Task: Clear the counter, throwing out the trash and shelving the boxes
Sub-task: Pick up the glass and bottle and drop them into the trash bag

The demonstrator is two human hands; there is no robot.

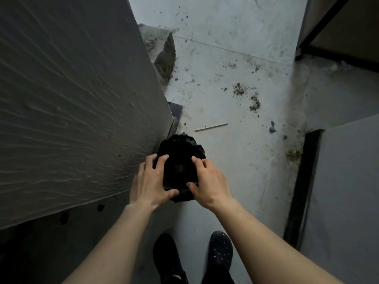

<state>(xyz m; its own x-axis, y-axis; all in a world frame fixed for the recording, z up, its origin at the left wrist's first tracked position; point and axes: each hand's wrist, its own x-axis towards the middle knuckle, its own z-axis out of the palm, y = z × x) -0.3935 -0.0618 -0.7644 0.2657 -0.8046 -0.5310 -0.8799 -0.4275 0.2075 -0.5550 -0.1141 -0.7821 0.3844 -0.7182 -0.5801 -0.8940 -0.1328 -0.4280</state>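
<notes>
Left hand (149,179) and right hand (207,181) gripping black bag (180,167) rim, counter (71,99) edge just left, open dirty floor (225,78) right

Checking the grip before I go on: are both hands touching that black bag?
Touching. The head view shows the left hand and right hand with fingers pressed onto opposite sides of the black bag.

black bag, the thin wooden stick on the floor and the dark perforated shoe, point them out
black crumpled plastic bag (180,158), head view, on its dark middle between both hands
thin pale wooden stick (211,127), head view, mid-length
dark perforated shoe (222,251), head view, on its toe top
</notes>
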